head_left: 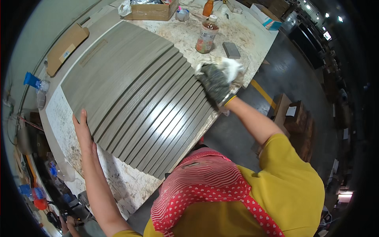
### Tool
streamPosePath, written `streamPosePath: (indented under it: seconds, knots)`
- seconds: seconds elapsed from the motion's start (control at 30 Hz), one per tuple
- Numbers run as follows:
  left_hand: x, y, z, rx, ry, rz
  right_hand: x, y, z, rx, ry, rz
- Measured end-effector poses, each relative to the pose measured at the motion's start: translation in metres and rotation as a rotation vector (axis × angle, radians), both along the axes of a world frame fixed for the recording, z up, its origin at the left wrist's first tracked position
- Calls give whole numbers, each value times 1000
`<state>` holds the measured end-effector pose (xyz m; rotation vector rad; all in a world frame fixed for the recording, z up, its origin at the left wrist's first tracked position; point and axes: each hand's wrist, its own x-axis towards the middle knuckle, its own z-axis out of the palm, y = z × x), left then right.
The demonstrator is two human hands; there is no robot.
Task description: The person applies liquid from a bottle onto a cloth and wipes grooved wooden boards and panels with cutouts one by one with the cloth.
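Observation:
A stack of long grey wood-grain boards [130,71] lies fanned out in steps across the worktable, its lower strips glossy with reflected light. My left hand [81,128], bare, rests against the left edge of the stack with its thumb and fingers stretched out. At the opposite end, my right hand [215,83] wears a dark grey work glove with a yellow cuff band. Closed in it is a crumpled white cloth [231,69], which bunches out beyond the fingers over the boards' right ends. Motion slightly smears the glove and cloth.
Beyond the boards stand a drink bottle [207,35], a grey block [231,50], a tape roll [182,14] and a cardboard box [152,11]. A flat cardboard piece [67,49] lies at far left. Cartons [296,118] stand on the floor at right. Another person's hands [70,223] show at lower left.

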<state>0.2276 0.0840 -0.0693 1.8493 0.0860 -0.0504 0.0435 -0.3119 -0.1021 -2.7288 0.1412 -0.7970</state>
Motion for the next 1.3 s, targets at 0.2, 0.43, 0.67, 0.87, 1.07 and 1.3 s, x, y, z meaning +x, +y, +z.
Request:
streamPosePath:
  seconds: [0.2,0.43,0.67,0.87,1.07,1.3]
  knots:
    - [-1,-11,8,7,29,8,8,-127,-1,157,228,-134]
    - [0,1,2,115,43,76,56,-155,105,-69,-57,-146]
    - [-12,-13,24,136,119,125,128,-204,79,-32,158,97]
    - [-8,-5,10,77,137,107,170,-264,80,-53,171,37]
    - [-11,-8,17,93,207,150,237,-308,75,-279,150,-35]
    - [-8,-16,24,83,202,155,275,-343,72,-429,243,-121]
